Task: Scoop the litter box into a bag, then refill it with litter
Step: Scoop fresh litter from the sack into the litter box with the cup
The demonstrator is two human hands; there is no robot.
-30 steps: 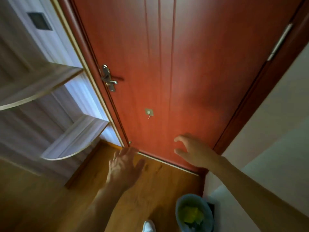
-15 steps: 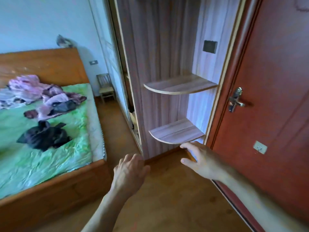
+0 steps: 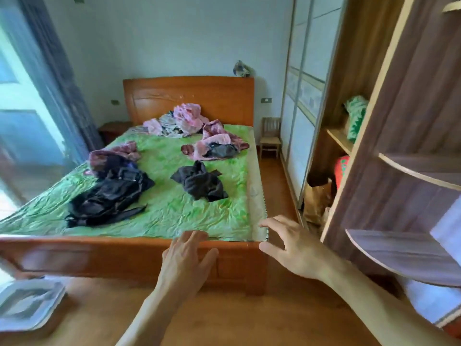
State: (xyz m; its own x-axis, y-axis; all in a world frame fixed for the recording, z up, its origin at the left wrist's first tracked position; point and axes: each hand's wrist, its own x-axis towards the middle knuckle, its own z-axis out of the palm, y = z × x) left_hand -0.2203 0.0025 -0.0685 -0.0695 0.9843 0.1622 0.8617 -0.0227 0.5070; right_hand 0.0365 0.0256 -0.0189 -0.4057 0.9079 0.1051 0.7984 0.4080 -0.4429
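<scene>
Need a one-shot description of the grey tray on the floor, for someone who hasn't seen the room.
Start at the wooden bed with the green cover. Go to the left end of its footboard, then down to the floor at the picture's lower-left corner: the pale grey, squarish plastic tray lies there. It is blurred, so its contents cannot be told, but it is the only grey plastic thing on the floor.

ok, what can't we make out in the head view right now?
- Pale grey plastic tray on the floor, bottom left: blurred and cut by the frame edge; contents unreadable, can't confirm it is the litter box.
- Brown paper bag by the wardrobe: partly hidden by the wooden shelf unit.
- No scoop or litter visible.
- Left hand and right hand: both empty, open.
</scene>
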